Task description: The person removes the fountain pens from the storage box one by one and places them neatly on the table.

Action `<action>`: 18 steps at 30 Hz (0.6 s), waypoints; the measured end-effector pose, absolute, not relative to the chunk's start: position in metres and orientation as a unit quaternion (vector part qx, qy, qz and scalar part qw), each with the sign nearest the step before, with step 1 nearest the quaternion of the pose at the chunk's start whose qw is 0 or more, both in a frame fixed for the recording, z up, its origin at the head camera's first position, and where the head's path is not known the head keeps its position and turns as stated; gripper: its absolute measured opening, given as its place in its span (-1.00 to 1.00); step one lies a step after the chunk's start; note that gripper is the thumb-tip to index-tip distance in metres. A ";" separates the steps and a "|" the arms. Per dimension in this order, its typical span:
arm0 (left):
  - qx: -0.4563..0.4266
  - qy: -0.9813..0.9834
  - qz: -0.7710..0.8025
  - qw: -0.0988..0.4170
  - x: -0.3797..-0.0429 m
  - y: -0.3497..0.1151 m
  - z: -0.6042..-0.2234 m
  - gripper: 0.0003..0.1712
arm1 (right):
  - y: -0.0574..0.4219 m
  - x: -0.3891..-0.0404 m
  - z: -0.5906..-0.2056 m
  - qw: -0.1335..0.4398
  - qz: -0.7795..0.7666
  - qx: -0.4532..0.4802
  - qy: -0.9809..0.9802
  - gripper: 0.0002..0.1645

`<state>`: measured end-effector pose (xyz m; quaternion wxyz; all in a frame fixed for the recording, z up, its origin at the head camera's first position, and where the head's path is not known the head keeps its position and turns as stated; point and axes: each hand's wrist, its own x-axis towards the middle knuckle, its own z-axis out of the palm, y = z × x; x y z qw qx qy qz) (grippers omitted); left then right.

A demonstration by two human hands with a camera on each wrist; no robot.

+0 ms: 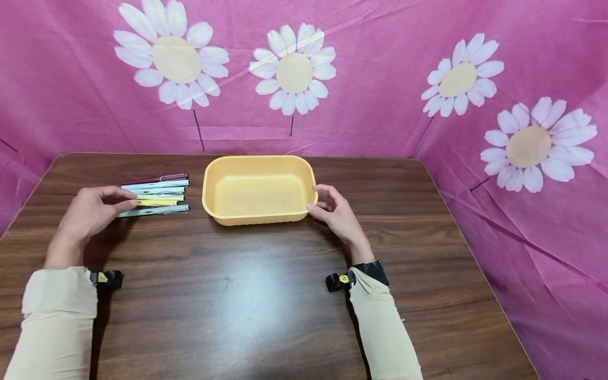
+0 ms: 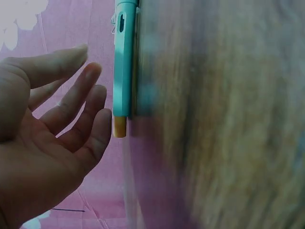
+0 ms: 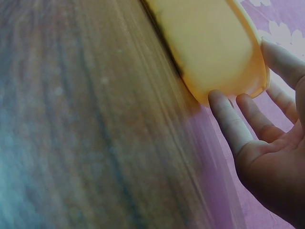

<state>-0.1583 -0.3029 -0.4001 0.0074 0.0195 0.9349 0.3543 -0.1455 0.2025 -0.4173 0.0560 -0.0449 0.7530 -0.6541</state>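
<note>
My left hand [image 1: 92, 214] hovers at the left ends of a row of pens, thumb and fingertips over the end of a yellow pen [image 1: 163, 202]. A grey-blue pen [image 1: 157, 211] lies in front of it; several pale blue pens [image 1: 157, 185] and a maroon pen [image 1: 157, 179] lie behind. In the left wrist view the fingers curve loosely beside a teal pen [image 2: 124, 71], with a gap between thumb and fingers. My right hand [image 1: 339, 214] touches the right end of a yellow plastic basin [image 1: 258, 218], fingers spread, thumb at its front corner.
The wooden table [image 1: 266, 295] carries the pens at back left and the basin at back centre. A pink cloth [image 1: 380, 105] with large white flowers hangs behind and along the right side. Each wrist wears a black strap [image 1: 111, 279].
</note>
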 end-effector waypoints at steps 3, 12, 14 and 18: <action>0.021 0.937 0.350 0.003 -0.159 -0.301 -0.398 -0.62 | 0.202 -0.146 -0.418 0.057 -0.654 -0.044 0.753 -0.39; 0.047 0.938 0.344 0.006 -0.159 -0.277 -0.379 -0.57 | 0.202 -0.145 -0.417 0.054 -0.652 -0.043 0.755 -0.39; 0.062 0.936 0.345 0.004 -0.160 -0.270 -0.374 -0.60 | 0.202 -0.145 -0.417 0.054 -0.650 -0.042 0.757 -0.39; 0.104 0.934 0.341 -0.009 -0.160 -0.253 -0.364 -0.67 | 0.202 -0.145 -0.417 0.053 -0.647 -0.042 0.760 -0.41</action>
